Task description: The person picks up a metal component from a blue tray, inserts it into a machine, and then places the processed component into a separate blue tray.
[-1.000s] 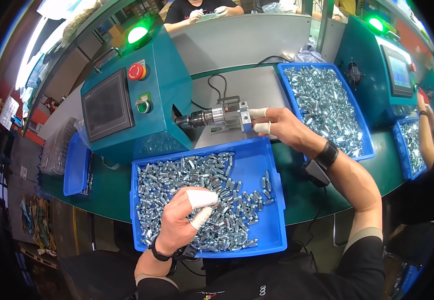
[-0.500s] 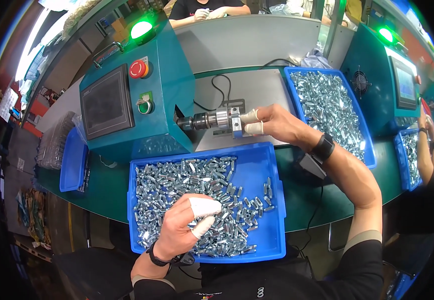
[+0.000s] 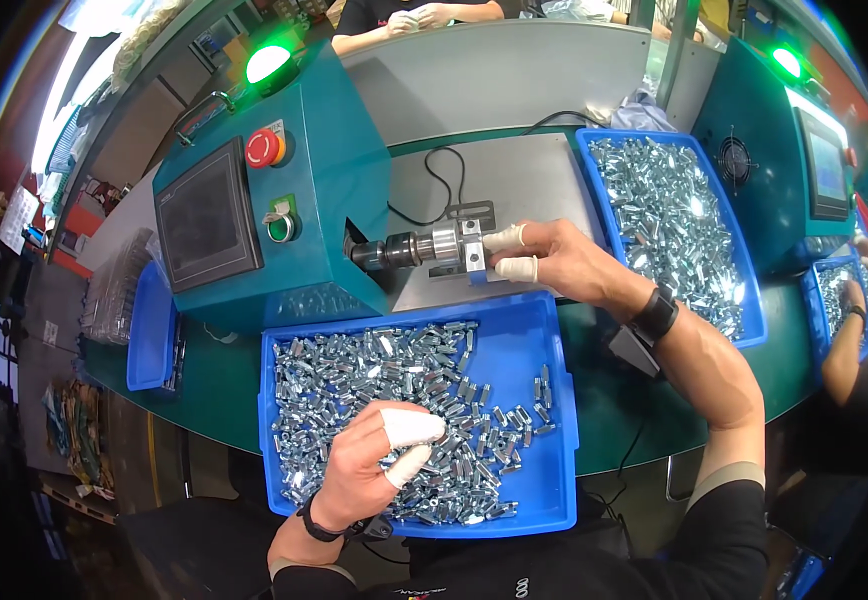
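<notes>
My left hand (image 3: 369,462) is over the near blue tray (image 3: 566,470), its fingers curled and its thumb and forefinger brought toward each other above small silver hexagonal metal pieces (image 3: 364,370). White finger covers are on that thumb and forefinger; whatever lies between the tips is hidden among the pieces. My right hand (image 3: 564,262), also with pale covers on thumb and forefinger, reaches the right side of a small metal block (image 3: 473,246). Its fingertips close in at the block, and I cannot make out what they hold. A dark and silver spindle (image 3: 409,248) joins the block to the teal machine (image 3: 329,190).
A second blue tray (image 3: 754,325) full of similar pieces stands at the right, beside another teal machine (image 3: 769,170). A grey partition (image 3: 514,75) runs behind the bench, with a person's hands beyond it. At the left stands a smaller blue bin (image 3: 149,340). Another person works at far right.
The whole view has shifted slightly. My left thumb and forefinger are a little farther apart over the pieces. My right hand stays at the block.
</notes>
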The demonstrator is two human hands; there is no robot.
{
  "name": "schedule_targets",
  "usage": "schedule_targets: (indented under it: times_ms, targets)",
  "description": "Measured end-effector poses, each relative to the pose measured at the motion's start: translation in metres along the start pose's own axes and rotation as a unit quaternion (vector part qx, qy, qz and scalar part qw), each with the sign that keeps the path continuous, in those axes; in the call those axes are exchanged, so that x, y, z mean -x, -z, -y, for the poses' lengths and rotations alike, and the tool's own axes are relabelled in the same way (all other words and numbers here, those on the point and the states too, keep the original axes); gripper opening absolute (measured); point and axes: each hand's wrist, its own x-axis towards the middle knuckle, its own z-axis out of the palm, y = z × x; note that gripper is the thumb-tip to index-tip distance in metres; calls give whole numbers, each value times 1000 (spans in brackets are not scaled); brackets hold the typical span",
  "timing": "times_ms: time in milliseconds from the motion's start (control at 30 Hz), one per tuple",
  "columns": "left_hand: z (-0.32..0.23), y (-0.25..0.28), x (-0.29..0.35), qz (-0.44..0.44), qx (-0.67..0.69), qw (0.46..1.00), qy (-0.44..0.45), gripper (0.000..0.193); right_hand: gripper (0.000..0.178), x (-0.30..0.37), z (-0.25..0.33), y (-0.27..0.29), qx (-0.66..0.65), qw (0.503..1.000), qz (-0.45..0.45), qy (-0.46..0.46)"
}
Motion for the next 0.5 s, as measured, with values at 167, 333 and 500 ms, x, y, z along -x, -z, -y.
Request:
schedule_targets:
  times_ms: [167,333,500]
  targets:
    - [1,0,1,9,5,1000,7,27,47,0,2,-1,-12,1000,7,-5]
    - [0,1,0,17,12,1000,12,27,43,1,11,-1,29,999,19,8]
    - [-1,-4,0,22,5,1000,3,26,39,2,8,0,79,995,8,57]
